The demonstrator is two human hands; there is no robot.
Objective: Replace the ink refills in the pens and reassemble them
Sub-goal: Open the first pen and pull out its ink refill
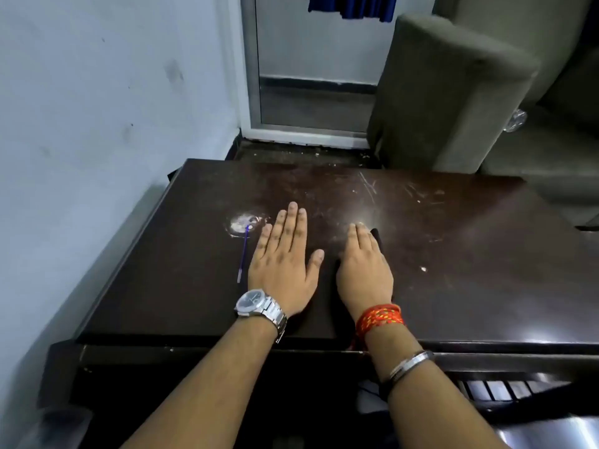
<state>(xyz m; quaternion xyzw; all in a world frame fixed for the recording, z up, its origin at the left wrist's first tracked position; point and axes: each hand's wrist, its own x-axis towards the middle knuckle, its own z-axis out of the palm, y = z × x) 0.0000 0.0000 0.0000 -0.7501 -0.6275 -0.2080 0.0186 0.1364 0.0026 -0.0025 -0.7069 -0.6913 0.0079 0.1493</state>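
Note:
My left hand (285,267) lies flat, palm down, on the dark wooden table (453,254), fingers straight and slightly apart, holding nothing. A thin blue ink refill (243,254) lies just left of it, pointing away from me and not touched. My right hand (364,270) also rests palm down, fingers together. A slim black object (376,236), perhaps a pen, pokes out along its right edge; most of it is hidden under the hand.
A white scuff mark (241,223) sits at the refill's far tip. A wall (97,124) runs along the table's left side. A grey armchair (453,92) stands behind the far right edge. A keyboard (505,388) shows under the near edge.

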